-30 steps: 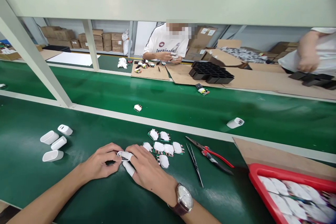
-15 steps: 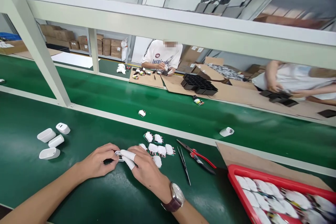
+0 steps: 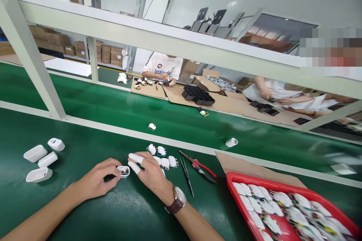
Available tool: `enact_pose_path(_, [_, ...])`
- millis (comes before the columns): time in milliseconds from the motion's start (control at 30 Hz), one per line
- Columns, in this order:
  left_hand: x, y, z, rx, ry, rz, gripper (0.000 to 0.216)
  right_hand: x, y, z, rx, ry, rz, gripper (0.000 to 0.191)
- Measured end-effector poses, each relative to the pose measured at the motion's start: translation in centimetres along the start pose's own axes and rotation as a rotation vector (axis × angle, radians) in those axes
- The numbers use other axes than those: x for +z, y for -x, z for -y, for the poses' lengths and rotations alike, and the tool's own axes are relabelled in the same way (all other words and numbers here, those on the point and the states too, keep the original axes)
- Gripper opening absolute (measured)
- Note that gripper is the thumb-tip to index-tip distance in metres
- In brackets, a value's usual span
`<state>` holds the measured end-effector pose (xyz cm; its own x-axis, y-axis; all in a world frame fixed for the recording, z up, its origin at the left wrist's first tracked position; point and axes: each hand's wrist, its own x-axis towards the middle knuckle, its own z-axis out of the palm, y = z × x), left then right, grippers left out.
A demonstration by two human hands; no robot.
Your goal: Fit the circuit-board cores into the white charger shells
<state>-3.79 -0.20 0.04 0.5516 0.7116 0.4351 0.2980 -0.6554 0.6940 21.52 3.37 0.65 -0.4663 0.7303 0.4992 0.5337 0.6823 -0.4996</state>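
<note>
My left hand [image 3: 103, 177] pinches a small white charger housing [image 3: 126, 176] by its left end. Its opening faces up, and metal parts show inside. Just to the right is my right hand [image 3: 151, 173], holding nothing, its fingers apart and reaching toward the housing without gripping it. White finger cots cover two of its fingers. Beyond that hand lie several circuit boards with white pads [image 3: 164, 163], partly hidden by it. Tweezers [image 3: 187, 177] and red-and-black pliers [image 3: 200, 166] rest on the green bench to their right.
Several white housings [image 3: 39, 175] lie at the left. A red tray [image 3: 236, 192] of padded boards stands at the right on cardboard. Behind a pale ledge, the green conveyor [image 3: 118, 109] carries a board [image 3: 152, 126] and a white charger [image 3: 232, 142]. Co-workers sit across it.
My right hand has drawn back from the housing, which my left hand still holds. Its open top now shows more plainly. The view has shifted to the right.
</note>
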Motion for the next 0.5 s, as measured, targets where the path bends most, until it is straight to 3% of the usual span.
enact_pose_path(300, [0.2,0.3,0.7,-0.007,0.006,0.022,0.012,-6.5,-7.9,-11.9,0.334,0.315,-0.019,0.033])
enact_pose_path(400, [0.2,0.3,0.6,-0.001,0.001,0.007,0.012,-6.6,-9.2,-12.3,0.334,0.319,0.04,0.035])
enact_pose_path(500, [0.1,0.1,0.4,0.005,-0.009,-0.003,0.012,-5.0,-8.3,-9.9,0.237,0.258,0.146,0.035])
